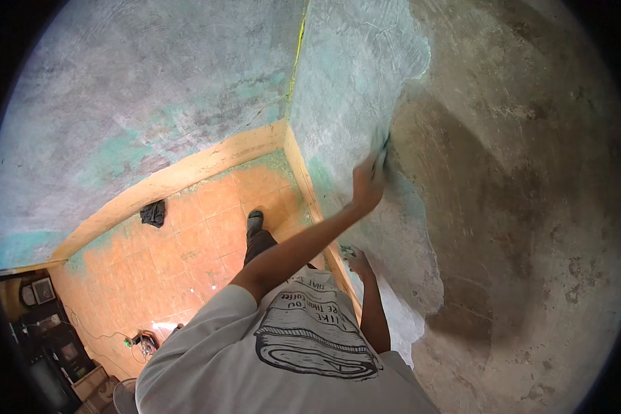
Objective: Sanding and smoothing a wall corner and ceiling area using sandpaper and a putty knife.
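Observation:
My left hand (371, 176) reaches across to the right-hand wall (352, 103), its blurred fingers at the ragged edge between pale blue-grey paint and bare brown plaster. Something dark shows at the fingertips; whether it is a held thing or a shadow, I cannot tell. Lower down, my right hand (358, 262) is near the same wall, just above the orange baseboard (336, 259). Its fingers are bent, with small green patches at their tips; whether they hold anything is unclear.
Another blue-grey wall (160, 77) meets this one at a yellow-lined corner. A crumpled black cloth (153, 213) lies on the orange tiled floor (186, 259). Behind it, cables run to a small device (144, 343) near a dark cabinet (57, 336). My shod foot (255, 221) stands near the corner.

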Demonstrator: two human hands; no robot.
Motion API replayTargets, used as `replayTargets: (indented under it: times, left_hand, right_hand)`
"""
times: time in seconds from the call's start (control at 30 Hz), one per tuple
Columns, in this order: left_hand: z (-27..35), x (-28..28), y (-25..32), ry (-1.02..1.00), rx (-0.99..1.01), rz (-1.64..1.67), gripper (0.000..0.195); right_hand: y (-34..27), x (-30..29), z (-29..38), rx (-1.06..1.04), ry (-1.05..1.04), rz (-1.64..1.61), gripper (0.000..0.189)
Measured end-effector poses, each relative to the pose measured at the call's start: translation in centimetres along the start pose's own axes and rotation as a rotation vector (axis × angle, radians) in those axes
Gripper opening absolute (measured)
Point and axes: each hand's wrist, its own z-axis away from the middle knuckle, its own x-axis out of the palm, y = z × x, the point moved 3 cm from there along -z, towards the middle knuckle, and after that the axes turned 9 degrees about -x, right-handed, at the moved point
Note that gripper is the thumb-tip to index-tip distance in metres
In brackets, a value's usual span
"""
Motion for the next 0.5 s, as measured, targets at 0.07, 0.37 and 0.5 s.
replayTargets:
  times: [0.07, 0.37, 0.5]
  left_hand:
    - [-4.3, 0.2, 5.8, 0.056, 0.030, 0.033, 0.027]
    - [3.7, 0.4, -2.2, 0.010, 0.171, -0.063, 0.029]
    - [3.1, 0.9, -0.9, -0.007, 0.060, -0.022, 0.032]
  right_hand:
    - [0.5, 0.0, 0.1, -0.010, 0.009, -0.036, 0.035]
    - [0.0, 0.5, 0.6, -0.025, -0.022, -0.105, 0.041]
    - [0.2, 0.2, 0.8, -0.003, -0.042, -0.081, 0.038]
